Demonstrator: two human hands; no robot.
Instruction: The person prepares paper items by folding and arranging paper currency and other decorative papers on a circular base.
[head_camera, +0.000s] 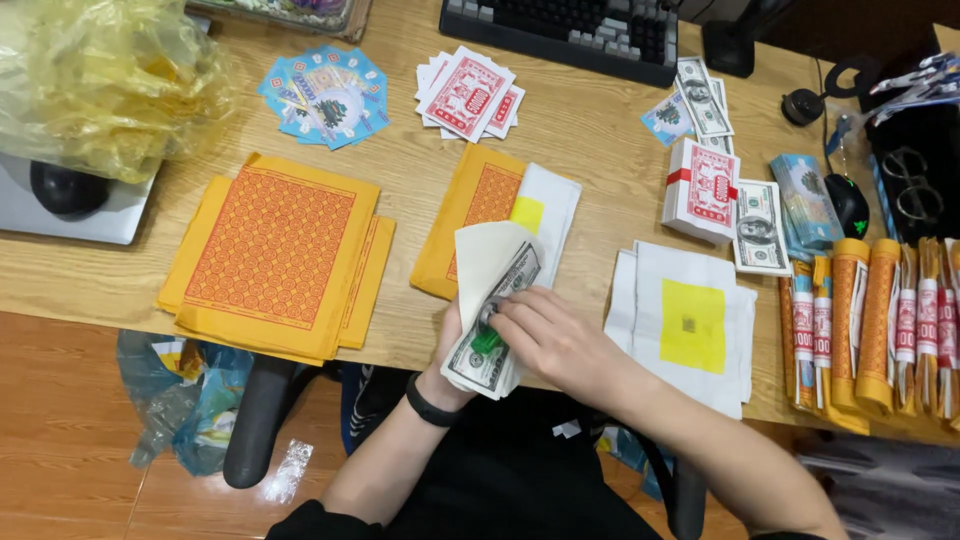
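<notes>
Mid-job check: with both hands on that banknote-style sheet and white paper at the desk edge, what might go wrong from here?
1. The left hand and right hand hold the banknote-style sheet and white paper over the desk edge; a slip would likely drop them to the floor.
2. The orange paper stack overhangs that edge and might slide off if bumped.

Paper stack (275, 258) lies left of banknotes (492, 335) (keyboard (565, 30) behind).
</notes>
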